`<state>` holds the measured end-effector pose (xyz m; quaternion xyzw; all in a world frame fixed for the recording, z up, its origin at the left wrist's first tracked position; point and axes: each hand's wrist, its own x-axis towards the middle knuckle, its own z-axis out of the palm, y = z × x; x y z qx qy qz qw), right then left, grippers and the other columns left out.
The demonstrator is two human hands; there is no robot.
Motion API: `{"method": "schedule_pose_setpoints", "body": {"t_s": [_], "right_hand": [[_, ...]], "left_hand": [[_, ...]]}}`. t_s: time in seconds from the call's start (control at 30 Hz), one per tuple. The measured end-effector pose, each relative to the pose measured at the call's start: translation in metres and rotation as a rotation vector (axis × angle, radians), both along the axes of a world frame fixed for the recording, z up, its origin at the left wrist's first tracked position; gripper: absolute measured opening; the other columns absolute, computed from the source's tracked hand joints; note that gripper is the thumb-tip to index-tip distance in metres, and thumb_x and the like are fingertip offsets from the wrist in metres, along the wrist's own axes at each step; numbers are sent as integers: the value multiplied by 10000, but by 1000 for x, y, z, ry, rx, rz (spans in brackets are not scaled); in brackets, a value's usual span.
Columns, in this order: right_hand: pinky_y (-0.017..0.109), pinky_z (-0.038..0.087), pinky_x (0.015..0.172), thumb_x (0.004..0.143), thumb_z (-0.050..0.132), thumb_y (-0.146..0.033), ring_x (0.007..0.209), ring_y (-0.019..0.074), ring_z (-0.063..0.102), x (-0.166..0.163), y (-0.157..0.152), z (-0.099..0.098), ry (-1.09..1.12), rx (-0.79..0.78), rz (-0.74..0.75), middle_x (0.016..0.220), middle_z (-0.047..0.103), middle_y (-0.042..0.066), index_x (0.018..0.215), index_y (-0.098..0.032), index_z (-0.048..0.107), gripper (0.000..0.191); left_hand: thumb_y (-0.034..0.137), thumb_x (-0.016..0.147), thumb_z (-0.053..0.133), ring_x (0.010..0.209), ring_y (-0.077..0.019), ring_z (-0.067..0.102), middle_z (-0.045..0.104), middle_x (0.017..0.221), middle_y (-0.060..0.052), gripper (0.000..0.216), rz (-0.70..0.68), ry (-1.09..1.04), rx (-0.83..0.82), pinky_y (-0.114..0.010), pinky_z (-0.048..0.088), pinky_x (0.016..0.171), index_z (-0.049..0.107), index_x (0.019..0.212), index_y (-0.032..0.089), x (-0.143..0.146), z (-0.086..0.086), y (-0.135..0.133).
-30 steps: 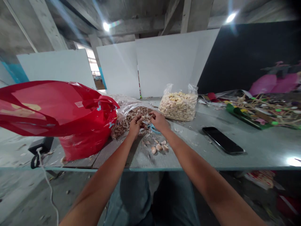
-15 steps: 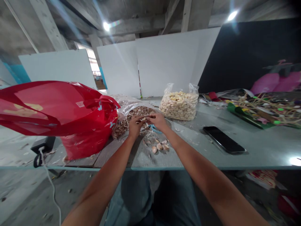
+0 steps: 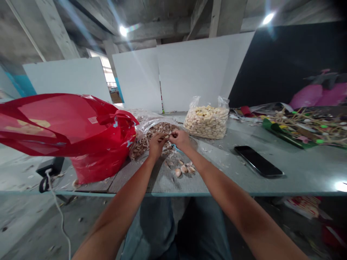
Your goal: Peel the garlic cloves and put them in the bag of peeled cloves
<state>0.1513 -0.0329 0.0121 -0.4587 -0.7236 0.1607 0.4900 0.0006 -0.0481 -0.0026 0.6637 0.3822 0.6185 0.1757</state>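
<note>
My left hand [image 3: 156, 145] pinches a small pale garlic clove [image 3: 167, 136] at its fingertips, just over a heap of dry garlic skins [image 3: 162, 128] in an open clear bag. Close by on the right, my right hand [image 3: 181, 140] has its fingers pressed together; what they hold is too small to make out. Below that hand, the blue handle of a tool [image 3: 176, 147] shows in part. Several unpeeled garlic cloves [image 3: 184, 168] lie on the table nearer to me. Behind my right hand stands a clear bag of peeled garlic cloves [image 3: 206, 122].
A large red bag [image 3: 100, 159] stands at the left, with a black adapter [image 3: 51, 167] and white cable beside it. To the right lies a black phone [image 3: 257, 160]. Farther right are thin stems with coloured tips [image 3: 311, 126]. The table's front edge [image 3: 189, 194] runs above my knees.
My hands have come slightly apart at the fingertips. The fingers of my right hand have curled in and drawn back a little from the clove.
</note>
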Motion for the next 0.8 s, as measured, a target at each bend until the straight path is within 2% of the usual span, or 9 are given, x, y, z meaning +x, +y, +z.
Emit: {"method": "schedule_pose_setpoints", "body": {"t_s": [0.1,0.23,0.4,0.63,0.73,0.8], "right_hand": [[216,435,605,731,564,-254,615,134,594,0,5,-4,46,-19,-9,624,652,10,710,-137,676,163],[224,443,623,732,577,-260,634,142,607,7,9,-5,32,-50,-70,644,659,13,731,-146,667,145],[245,438,653,755,565,-282,664,156,604,14,5,-1,-71,-31,-189,693,680,28,754,-165,674,160],[269,450,707,763,555,-254,731,179,621,22,3,3,-123,-60,-292,753,690,45,819,-173,683,161],[271,468,739,753,565,-228,753,171,626,22,2,4,-71,-14,-227,788,694,42,850,-166,677,161],[268,483,754,749,560,-196,766,159,636,17,2,4,-15,21,-105,845,705,41,888,-163,681,187]], "left_hand": [[363,696,740,672,-122,597,670,898,-44,310,-54,-174,-130,-236,498,602,718,950,187,1,-1,4],[468,685,733,565,-97,575,650,762,-9,482,-214,-382,-320,-235,507,541,671,1049,157,2,-2,5],[499,684,740,561,-90,583,642,748,-7,540,-321,-441,-408,-224,499,524,648,1089,154,4,-2,1],[489,706,729,609,-98,615,659,849,-25,545,-303,-461,-397,-227,520,524,625,1141,179,4,-2,1],[481,702,729,566,-96,610,667,809,-14,533,-231,-382,-374,-221,520,495,638,1131,178,4,-2,2],[469,700,729,519,-93,590,658,741,-6,493,-187,-309,-346,-217,508,467,665,1082,163,4,-3,2]]}}
